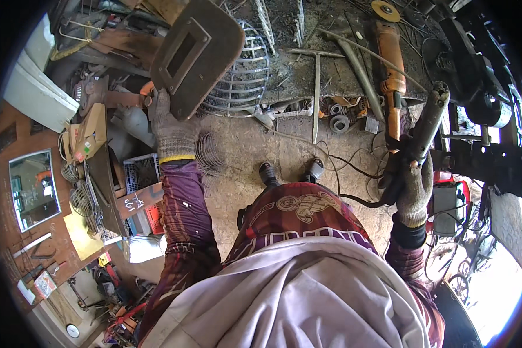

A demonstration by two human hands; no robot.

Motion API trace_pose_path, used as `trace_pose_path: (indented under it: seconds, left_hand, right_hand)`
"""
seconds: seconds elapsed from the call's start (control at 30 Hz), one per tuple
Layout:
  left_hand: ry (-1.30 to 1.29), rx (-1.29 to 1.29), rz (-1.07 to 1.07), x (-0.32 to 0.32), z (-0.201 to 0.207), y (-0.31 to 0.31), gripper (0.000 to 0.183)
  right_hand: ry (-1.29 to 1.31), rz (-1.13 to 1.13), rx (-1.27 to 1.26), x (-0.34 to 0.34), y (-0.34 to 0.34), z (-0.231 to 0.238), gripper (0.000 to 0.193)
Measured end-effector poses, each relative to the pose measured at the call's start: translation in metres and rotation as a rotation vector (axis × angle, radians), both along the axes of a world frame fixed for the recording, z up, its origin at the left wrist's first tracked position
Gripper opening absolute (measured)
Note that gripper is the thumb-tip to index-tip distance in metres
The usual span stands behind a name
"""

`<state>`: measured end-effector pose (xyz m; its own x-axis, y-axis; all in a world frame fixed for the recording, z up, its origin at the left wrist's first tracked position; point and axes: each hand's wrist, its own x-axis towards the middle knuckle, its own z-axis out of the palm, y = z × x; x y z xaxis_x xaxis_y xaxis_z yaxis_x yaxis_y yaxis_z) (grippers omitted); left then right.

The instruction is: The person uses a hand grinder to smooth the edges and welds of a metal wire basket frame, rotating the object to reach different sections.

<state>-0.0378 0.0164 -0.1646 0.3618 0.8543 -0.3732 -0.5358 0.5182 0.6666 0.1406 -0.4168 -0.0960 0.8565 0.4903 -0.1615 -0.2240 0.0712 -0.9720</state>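
My left hand (174, 130), in a grey knitted glove with a yellow cuff edge, is closed at the lower edge of a brown welding hand shield (223, 49) with a rectangular window. The shield is raised over the bench's near left part and hides some of a round metal wire grille (250, 87). On the right, my gloved right hand (416, 191) is wrapped round a welding electrode holder (429, 124). From the holder's head a thin welding rod (383, 57) slants up and left over the bench. Its black cable (359, 200) hangs below my hand.
A dirty workbench (298, 69) carries an orange angle grinder (391, 58), a metal pipe (359, 75) and a T-shaped bar (317, 95). At right stands dark machinery (475, 75). Cable loops lie on the concrete floor (232, 151). A cluttered brown board (35, 238) is at left.
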Motion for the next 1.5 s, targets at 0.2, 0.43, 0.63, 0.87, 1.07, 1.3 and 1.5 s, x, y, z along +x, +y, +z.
trace_pose_path:
  seconds: [0.2, 0.43, 0.63, 0.87, 1.07, 1.3, 1.5]
  left_hand:
    - [0.014, 0.129, -0.049, 0.026, 0.024, -0.004, 0.040]
    - [-0.077, 0.112, 0.069, 0.033, -0.010, 0.008, 0.037]
    - [0.149, 0.138, 0.033, 0.045, 0.010, 0.018, 0.047]
    - [-0.158, 0.254, -0.142, 0.044, 0.062, 0.034, 0.062]
    - [0.261, 0.464, -0.198, 0.104, 0.061, 0.031, 0.053]
    - [0.272, 0.341, -0.294, 0.117, 0.017, 0.071, 0.054]
    - [0.307, 0.328, -0.276, 0.105, 0.032, 0.061, 0.055]
  right_hand:
    - [-0.040, -0.038, 0.013, -0.002, -0.008, 0.002, 0.067]
    - [0.006, -0.051, 0.032, -0.004, -0.010, 0.001, 0.066]
    - [-0.015, -0.093, 0.023, -0.002, -0.020, -0.001, 0.065]
    - [0.008, -0.113, 0.032, 0.001, -0.019, -0.002, 0.066]
    - [-0.012, -0.135, 0.078, 0.006, -0.011, -0.002, 0.061]
    - [-0.030, -0.134, 0.030, -0.007, -0.010, -0.003, 0.063]
    - [-0.046, -0.087, -0.013, -0.032, -0.020, -0.017, 0.067]
